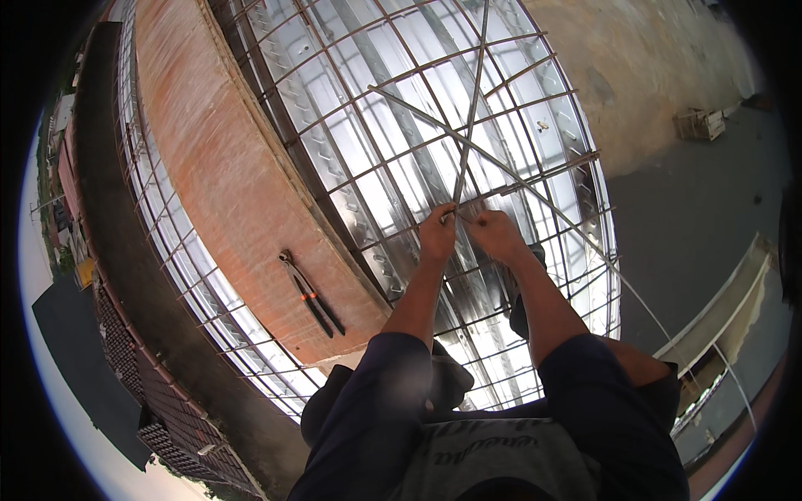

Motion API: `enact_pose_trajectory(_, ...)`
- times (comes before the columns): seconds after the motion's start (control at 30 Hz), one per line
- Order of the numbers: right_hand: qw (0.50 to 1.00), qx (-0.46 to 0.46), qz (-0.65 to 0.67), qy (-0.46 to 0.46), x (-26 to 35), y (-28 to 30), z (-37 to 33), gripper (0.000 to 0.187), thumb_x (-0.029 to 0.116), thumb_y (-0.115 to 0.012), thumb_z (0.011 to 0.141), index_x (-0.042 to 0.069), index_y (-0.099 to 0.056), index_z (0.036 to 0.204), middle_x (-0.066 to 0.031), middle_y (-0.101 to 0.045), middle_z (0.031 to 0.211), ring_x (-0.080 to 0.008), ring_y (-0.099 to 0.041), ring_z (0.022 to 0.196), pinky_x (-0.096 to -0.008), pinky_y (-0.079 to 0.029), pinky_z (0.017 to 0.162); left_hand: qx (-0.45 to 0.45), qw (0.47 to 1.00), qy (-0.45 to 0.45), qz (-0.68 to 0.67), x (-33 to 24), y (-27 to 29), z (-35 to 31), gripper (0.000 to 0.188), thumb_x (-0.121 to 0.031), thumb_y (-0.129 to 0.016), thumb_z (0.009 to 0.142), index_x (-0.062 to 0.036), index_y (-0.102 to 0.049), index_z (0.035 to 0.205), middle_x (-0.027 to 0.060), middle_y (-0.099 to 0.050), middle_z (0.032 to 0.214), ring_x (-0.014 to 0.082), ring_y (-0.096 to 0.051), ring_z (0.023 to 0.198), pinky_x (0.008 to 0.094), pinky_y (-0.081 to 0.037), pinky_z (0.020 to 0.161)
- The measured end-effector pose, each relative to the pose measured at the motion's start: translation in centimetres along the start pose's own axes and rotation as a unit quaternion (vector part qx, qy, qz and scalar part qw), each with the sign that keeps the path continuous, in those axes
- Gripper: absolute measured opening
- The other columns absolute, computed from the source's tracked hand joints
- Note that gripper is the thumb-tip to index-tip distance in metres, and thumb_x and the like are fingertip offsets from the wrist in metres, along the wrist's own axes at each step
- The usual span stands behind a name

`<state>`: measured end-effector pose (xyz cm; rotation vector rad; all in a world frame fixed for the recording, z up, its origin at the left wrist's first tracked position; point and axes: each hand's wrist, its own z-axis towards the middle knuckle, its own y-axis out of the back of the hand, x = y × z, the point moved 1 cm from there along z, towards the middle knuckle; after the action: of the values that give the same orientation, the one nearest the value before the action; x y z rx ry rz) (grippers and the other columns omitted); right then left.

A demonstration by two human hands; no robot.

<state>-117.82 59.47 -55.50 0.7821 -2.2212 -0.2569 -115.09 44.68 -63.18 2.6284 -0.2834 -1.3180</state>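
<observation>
Both my hands are closed and close together over a grid of steel reinforcing bars [393,159]. My left hand [438,234] pinches at a crossing of the bars, by the lower end of a long grey rod [475,92]. What its fingers hold is hidden. Just right of it, my right hand [499,237] grips a thin, dark, wire-like piece [464,220] that points toward the left fingertips. A second grey rod [418,114] crosses the first at a slant. On an orange-brown board [225,192] to the left lie pincers [311,292] with black and orange handles.
Shiny ribbed metal decking [351,138] lies beneath the bars, where my legs also come down. More bar grid [180,242] runs beyond the board. Right of the decking, a much lower grey floor [668,217] holds a small crate [700,124]. Tiled roofs [167,367] show lower left.
</observation>
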Motion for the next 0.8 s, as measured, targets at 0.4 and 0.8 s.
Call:
enact_pose_trajectory(0.4,0.990,0.015,-0.074,0.123,1.8,-1.9,4.5,0.021,0.017,-0.058,0.079,-0.002,-0.065,0.081,-0.0175,-0.064,0.077,-0.0273,-0.062,0.072,-0.0381,-0.049,0.067,0.006,0.997,-0.054,-0.060,0.1,-0.4,-0.1,0.025,-0.008,-0.063,0.083,-0.0060,-0.064,0.109,0.0121,-0.068,0.101,0.0201,-0.065,0.094,0.0293,-0.048,0.082)
enact_pose_trajectory(0.8,0.981,-0.082,-0.171,0.029,0.8,-0.3,5.8,0.018,0.017,-0.058,0.081,0.002,-0.065,0.087,-0.0196,-0.066,0.086,-0.0370,-0.064,0.085,-0.0461,-0.050,0.076,-0.072,0.996,-0.043,-0.038,0.8,-0.9,0.8,0.018,-0.010,-0.070,0.079,-0.0032,-0.068,0.095,0.0099,-0.070,0.089,0.0197,-0.066,0.082,0.0298,-0.049,0.077)
